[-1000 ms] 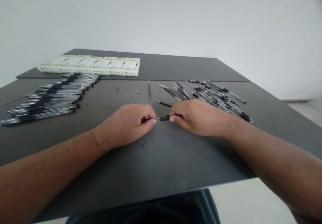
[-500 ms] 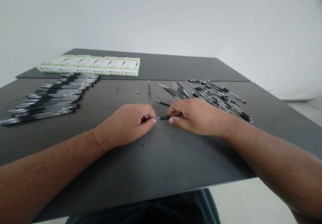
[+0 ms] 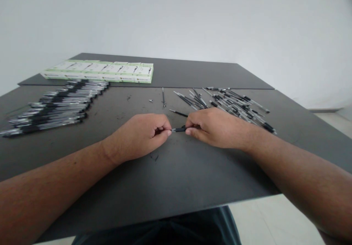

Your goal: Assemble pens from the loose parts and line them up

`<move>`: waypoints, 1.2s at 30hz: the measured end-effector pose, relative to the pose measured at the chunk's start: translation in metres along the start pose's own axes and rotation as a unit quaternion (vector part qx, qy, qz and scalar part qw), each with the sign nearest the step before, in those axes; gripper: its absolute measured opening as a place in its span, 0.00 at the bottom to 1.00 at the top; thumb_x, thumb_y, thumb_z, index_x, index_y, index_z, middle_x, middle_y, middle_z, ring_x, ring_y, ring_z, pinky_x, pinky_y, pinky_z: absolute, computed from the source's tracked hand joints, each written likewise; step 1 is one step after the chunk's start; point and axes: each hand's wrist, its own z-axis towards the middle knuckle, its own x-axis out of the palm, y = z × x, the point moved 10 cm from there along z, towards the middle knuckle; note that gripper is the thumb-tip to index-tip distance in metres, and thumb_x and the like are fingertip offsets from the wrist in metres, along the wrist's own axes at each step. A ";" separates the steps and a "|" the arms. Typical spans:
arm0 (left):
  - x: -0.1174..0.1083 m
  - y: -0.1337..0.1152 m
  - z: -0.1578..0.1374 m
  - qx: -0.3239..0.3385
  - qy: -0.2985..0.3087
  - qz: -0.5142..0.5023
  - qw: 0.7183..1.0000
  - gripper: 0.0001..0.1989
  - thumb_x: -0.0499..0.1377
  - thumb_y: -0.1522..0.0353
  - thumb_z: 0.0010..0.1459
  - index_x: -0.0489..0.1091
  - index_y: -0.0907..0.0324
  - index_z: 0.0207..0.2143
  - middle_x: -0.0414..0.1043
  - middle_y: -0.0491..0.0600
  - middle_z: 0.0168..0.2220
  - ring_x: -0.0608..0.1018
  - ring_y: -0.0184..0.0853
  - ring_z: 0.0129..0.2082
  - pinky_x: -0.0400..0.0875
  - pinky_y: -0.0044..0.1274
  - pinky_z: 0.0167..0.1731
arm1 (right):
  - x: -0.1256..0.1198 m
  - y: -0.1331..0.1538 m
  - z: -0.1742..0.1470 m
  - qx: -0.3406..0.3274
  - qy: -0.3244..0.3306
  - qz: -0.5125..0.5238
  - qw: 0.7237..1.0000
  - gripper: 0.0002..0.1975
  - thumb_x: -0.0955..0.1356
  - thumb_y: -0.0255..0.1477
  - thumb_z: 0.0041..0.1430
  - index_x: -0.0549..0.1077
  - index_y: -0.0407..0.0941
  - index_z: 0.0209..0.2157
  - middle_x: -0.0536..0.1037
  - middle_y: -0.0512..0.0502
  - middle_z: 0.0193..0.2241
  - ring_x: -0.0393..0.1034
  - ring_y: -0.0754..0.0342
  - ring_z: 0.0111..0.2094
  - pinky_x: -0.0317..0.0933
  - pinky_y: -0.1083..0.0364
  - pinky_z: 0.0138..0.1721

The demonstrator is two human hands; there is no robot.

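Note:
Between my two hands lies a pen (image 3: 180,129) with a black grip, held level just above the table. My left hand (image 3: 150,131) is closed, thumb and forefinger pinching the pen's clear left end. Closed around the black part is my right hand (image 3: 211,127), its thumb and fingertips gripping from the right. The pen's far right portion is hidden in the right hand. Just beyond the right fingers lies a black ink refill (image 3: 178,113). Farther back are a single refill (image 3: 163,97) and a tiny pen tip (image 3: 150,101).
Several pens (image 3: 60,103) lie in a row on the left. To the right are a cluster of refills (image 3: 192,100) and a pile of clear pen barrels (image 3: 239,107) with black grips. White-and-green boxes (image 3: 99,71) stand at the back left of the dark table (image 3: 165,186).
My right hand has slid slightly to the right along the pen, showing a little more of the black grip. The left hand stays in place.

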 end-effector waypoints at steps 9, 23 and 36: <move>-0.001 0.000 0.000 -0.008 0.003 0.000 1.000 0.10 0.57 0.63 0.64 0.78 0.54 0.36 0.79 0.44 0.28 0.77 0.34 0.28 0.64 0.26 0.31 | -0.001 -0.003 -0.001 0.004 -0.015 0.014 1.000 0.06 0.71 0.32 0.69 0.79 0.44 0.42 0.82 0.46 0.34 0.72 0.52 0.34 0.56 0.55 0.36; 0.001 0.002 0.000 -0.009 0.011 0.002 1.000 0.10 0.57 0.63 0.64 0.78 0.54 0.36 0.79 0.44 0.30 0.78 0.35 0.29 0.65 0.26 0.33 | 0.003 0.003 0.000 -0.020 0.010 -0.004 1.000 0.11 0.65 0.31 0.74 0.80 0.43 0.42 0.83 0.43 0.37 0.74 0.50 0.38 0.59 0.53 0.40; 0.003 0.003 0.000 -0.009 0.011 0.001 1.000 0.10 0.57 0.63 0.64 0.78 0.54 0.36 0.79 0.44 0.28 0.77 0.34 0.28 0.63 0.26 0.31 | 0.000 0.004 0.000 -0.023 -0.002 0.002 1.000 0.11 0.66 0.30 0.73 0.81 0.43 0.43 0.84 0.42 0.39 0.75 0.50 0.39 0.59 0.54 0.41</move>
